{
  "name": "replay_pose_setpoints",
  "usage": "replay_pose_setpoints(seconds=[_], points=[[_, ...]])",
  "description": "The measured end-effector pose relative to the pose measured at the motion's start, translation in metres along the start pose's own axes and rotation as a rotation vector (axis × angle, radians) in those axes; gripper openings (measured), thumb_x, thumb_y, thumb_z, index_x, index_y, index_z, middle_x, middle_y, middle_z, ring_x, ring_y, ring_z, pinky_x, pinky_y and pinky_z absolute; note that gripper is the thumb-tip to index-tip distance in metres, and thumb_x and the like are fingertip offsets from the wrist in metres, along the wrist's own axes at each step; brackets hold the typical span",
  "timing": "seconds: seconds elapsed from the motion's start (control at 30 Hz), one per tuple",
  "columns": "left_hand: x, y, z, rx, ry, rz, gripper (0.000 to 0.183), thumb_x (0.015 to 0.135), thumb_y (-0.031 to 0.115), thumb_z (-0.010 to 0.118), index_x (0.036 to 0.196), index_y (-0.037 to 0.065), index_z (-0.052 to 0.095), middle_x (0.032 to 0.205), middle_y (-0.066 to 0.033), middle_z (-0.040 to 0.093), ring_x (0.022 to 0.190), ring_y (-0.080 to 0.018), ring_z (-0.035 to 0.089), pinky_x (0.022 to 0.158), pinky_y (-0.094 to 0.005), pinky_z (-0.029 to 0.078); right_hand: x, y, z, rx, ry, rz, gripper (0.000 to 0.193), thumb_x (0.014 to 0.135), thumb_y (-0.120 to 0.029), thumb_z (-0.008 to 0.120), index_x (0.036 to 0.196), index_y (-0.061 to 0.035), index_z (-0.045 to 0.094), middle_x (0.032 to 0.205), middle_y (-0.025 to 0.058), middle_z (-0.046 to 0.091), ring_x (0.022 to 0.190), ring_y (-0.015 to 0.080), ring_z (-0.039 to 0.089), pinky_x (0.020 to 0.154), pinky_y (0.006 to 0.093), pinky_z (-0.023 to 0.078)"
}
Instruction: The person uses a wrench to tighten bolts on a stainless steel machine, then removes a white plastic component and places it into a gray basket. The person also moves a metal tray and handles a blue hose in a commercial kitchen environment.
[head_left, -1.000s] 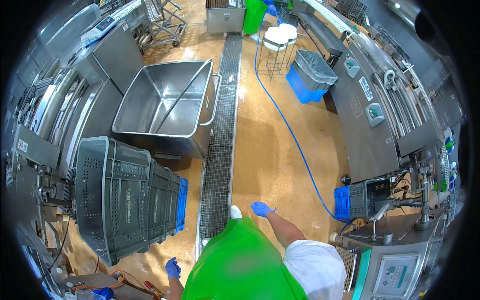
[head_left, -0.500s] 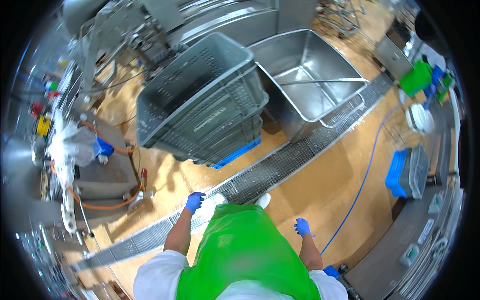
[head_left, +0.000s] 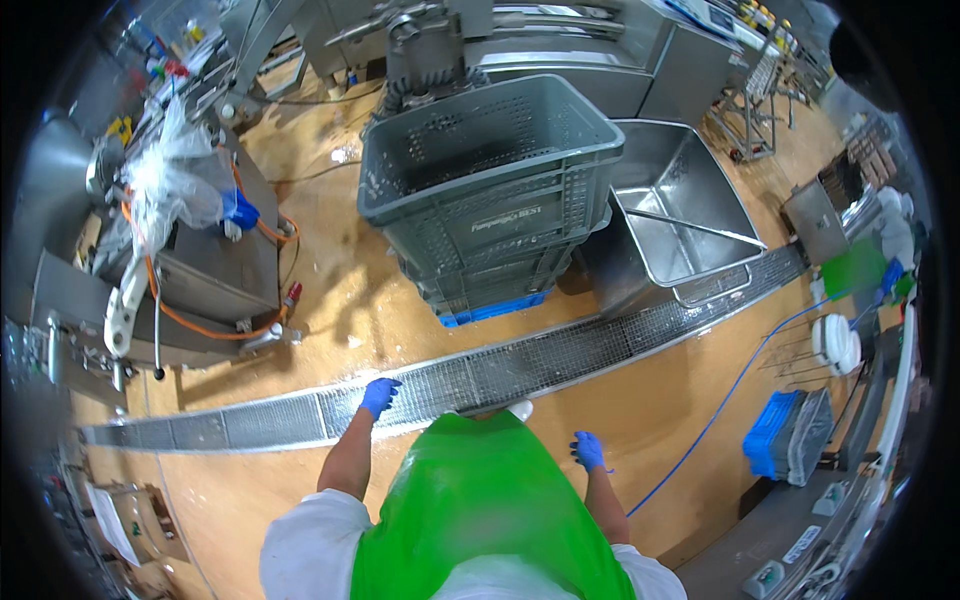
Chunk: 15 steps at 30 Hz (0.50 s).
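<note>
My left hand [head_left: 380, 397], in a blue glove, hangs over the metal floor grating with its fingers loosely apart and nothing in them. On the other side of the green apron [head_left: 490, 500], my right hand [head_left: 588, 450] wears the same kind of glove. It is held low over the tan floor, empty, with fingers partly bent but apart. Ahead of both hands and out of reach stands a stack of grey plastic crates [head_left: 520, 215]. Its top crate is perforated and open at the top. Beside the stack is a deep stainless steel bin [head_left: 690, 200] with a bar across it.
A drain grating [head_left: 270, 422] crosses the floor before my feet. On the left stands a steel machine [head_left: 215, 275] with clear plastic draped on it and an orange hose [head_left: 200, 332]. A blue hose [head_left: 715, 400] trails along the right, near blue and grey crates [head_left: 775, 435].
My view has turned, so the crates, bin and left-hand machine sit farther right and the grating runs more level. Both hands stay low and empty at my sides.
</note>
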<state>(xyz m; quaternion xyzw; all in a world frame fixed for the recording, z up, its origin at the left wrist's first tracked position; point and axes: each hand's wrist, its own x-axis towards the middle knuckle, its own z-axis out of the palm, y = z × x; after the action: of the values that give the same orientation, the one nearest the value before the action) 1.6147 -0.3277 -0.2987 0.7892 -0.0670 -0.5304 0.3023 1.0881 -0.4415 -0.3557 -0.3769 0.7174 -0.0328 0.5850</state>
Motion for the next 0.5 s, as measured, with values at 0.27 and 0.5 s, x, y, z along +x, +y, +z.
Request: replay_pose_setpoints(seconds=[0.27, 0.5], points=[[0.012, -0.113, -0.009, 0.206, -0.111, -0.015, 0.026, 0.092, 0.022, 0.049, 0.104, 0.011, 0.069, 0.087, -0.0061, 0.065, 0.07, -0.0152, 0.058, 0.055, -0.034, 0.051, -0.074, 0.027, 0.013, -0.039, 0.074, -0.01, 0.045, 0.091, -0.042, 0.048, 0.116, -0.0056, 0.057, 0.09, 0.014, 0.068, 0.066, 0.0204, 0.064, 0.053, 0.0308, 0.048], [0.018, -0.123, -0.006, 0.135, -0.132, 0.063, 0.024, 0.087, 0.023, 0.053, 0.099, 0.01, 0.069, 0.075, -0.0045, 0.061, 0.057, -0.0142, 0.051, 0.048, -0.0309, 0.046, -0.145, 0.103, 0.006, -0.223, 0.033, 0.15, 0.044, 0.09, -0.039, 0.047, 0.117, -0.006, 0.055, 0.096, 0.015, 0.068, 0.069, 0.0229, 0.065, 0.056, 0.0364, 0.05]])
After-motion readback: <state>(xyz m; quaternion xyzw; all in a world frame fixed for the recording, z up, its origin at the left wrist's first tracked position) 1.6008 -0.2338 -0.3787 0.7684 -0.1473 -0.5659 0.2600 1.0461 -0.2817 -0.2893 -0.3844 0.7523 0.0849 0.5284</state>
